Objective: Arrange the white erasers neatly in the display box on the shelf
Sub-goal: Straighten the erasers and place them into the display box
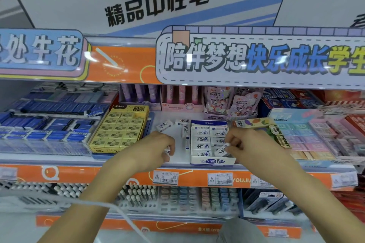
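Stood before a stocked shop shelf, its white board running the full width under a band of printed signs. Held on that board, from left: trays of blue erasers, a yellow box of erasers, an open patch of bare board, a white display box, then pastel eraser packs at the right. Lined along the orange front edge with price tags. Filled below with rows of pens.

Sat at the front edge of the board, the white display box, packed with white erasers in two columns, labels up, most of them lying flat and square. Lay scattered on the bare board just left of the box and behind it, several loose erasers, some tilted, one standing on edge against the box's left wall.

Reached in from below, both bare forearms. Curled over the bare board left of the box, the left hand, fingers closed around one small white eraser with only its end showing. Hovered over the box's right column, the right hand, thumb and fingers pinched on a tilted eraser whose lower end dipped into the front right corner of the box.
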